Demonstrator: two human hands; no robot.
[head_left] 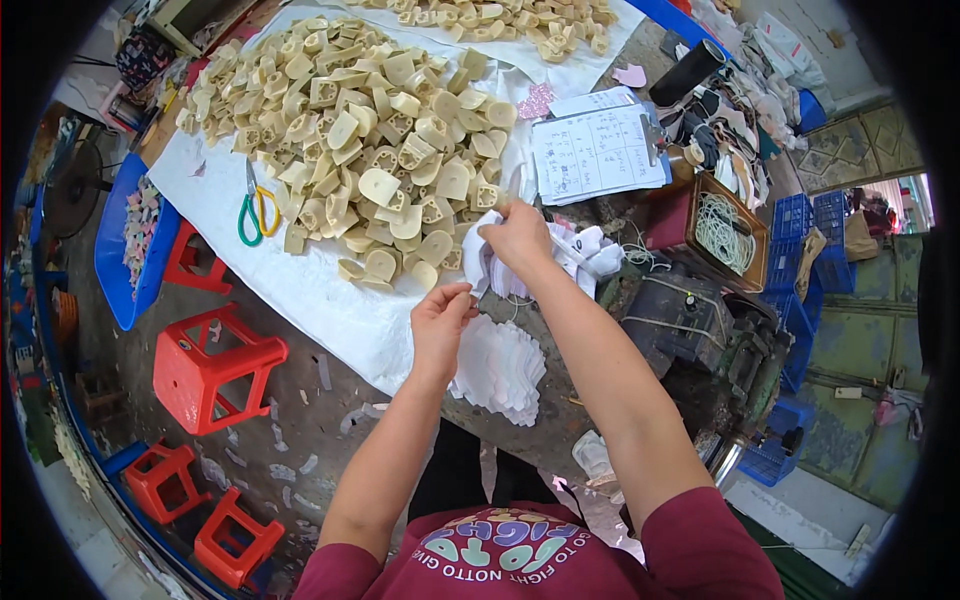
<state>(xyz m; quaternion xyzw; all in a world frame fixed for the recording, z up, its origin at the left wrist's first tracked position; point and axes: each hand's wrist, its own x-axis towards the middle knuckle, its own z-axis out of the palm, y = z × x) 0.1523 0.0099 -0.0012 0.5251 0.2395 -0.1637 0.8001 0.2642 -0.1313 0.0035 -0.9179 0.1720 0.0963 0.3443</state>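
Observation:
My right hand [520,240] is closed on a white cut piece [478,250], which bends down from my fingers beside the heap. Below and to the left, my left hand [440,325] has its fingers curled in a pinch; whatever is between them is too small to make out. Right under my hands lies a fanned stack of white cut pieces [500,370] with wavy edges. More white pieces [590,252] are bunched just right of my right hand. A thin string [515,305] loops between the hands and the stack.
A large heap of cream plastic heel-shaped parts [380,150] covers the white sheet [330,300]. Scissors [258,212] lie at its left, a clipboard with papers [598,150] behind my right hand. A string box [720,235] and dark machine [690,320] stand right; red stools [215,365] left.

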